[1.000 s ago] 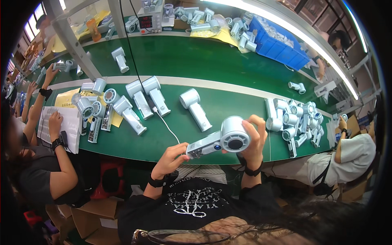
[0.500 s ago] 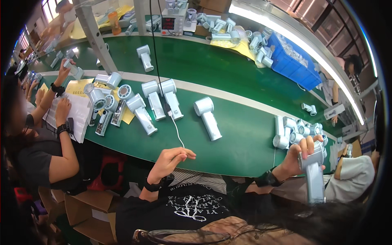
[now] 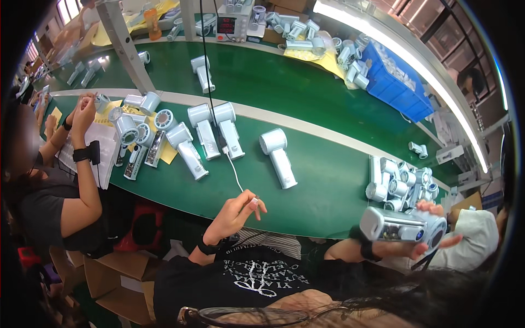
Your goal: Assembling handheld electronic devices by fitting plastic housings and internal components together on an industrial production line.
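At the right, my right hand (image 3: pixel 431 209) grips a pale-blue handheld fan (image 3: pixel 381 224) round its head, clear of the table. Its handle lies sideways, with an uncovered side showing inner parts. My left hand (image 3: pixel 232 218) hovers by the table's front edge, thumb and forefinger pinched together; a small thing seems to be at the fingertips, too small to name. A white cable (image 3: pixel 236 174) runs from a plug at one standing-apart pair of fans (image 3: pixel 229 131) down behind this hand. Another handheld fan (image 3: pixel 278 158) lies alone on the green table (image 3: pixel 328 186).
Several fans (image 3: pixel 402 183) are piled at the right. More, some with uncovered handles (image 3: pixel 134 162), lie left near a co-worker's hands (image 3: pixel 83 113). Beyond a pale rail is a green belt (image 3: pixel 262 71), with a blue crate (image 3: pixel 396 82) and a power supply (image 3: pixel 232 24) behind.
My right hand has turned its fan from handle-down to sideways, handle pointing left, exposing the inner parts. My left hand has shifted slightly, its fingers curling more. The co-worker's hands have come together.
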A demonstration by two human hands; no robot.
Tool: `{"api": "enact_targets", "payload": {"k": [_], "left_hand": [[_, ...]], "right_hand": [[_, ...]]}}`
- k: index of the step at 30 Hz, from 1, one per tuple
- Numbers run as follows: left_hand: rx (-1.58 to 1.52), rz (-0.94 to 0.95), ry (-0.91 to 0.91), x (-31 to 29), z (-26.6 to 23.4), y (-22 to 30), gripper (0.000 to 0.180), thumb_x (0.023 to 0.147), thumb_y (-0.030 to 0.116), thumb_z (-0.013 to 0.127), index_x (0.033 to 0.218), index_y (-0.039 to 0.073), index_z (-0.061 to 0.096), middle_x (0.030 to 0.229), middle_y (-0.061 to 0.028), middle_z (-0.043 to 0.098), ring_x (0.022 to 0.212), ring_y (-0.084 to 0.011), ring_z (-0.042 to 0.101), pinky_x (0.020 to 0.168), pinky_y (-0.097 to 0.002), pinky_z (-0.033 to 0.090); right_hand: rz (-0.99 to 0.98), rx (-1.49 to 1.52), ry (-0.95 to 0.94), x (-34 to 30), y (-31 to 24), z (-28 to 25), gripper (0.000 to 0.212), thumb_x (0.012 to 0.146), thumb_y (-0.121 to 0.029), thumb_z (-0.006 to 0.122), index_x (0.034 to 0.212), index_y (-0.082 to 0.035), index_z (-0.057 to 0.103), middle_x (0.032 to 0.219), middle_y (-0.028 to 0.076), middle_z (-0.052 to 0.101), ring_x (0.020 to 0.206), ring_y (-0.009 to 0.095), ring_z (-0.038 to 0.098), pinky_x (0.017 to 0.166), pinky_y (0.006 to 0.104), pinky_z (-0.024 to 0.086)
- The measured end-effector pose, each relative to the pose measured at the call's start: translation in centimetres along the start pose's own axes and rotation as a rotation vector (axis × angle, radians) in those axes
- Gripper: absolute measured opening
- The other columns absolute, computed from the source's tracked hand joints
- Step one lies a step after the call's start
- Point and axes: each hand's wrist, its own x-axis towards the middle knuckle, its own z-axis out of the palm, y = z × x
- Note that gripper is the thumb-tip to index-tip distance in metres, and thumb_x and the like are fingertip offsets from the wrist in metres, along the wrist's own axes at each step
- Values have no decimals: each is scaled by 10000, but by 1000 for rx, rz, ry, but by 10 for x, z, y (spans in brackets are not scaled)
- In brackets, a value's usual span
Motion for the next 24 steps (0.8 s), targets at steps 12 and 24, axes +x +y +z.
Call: {"api": "enact_targets", "payload": {"k": [12, 24], "left_hand": [[20, -48, -38, -4, -5, -6, 262, 1032, 200, 429, 856, 12, 477, 785, -127, 642, 642, -108, 540, 645, -249, 449], [-173, 28, 143, -2, -1, -15, 195, 1036, 170, 399, 948, 12, 471, 716, -64, 575, 585, -68, 415, 571, -217, 366]], "right_hand": [[-93, -669, -350, -4, 114, 0, 1041, 747, -378, 776, 1431, -65, 57, 954, 188, 613, 853, 268, 628, 799, 392, 506], [187, -648, -229, 37, 245, -9, 733, 715, -251, 827, 1235, -7, 371, 1049, 182, 605, 1004, 245, 609, 923, 359, 479]]}}
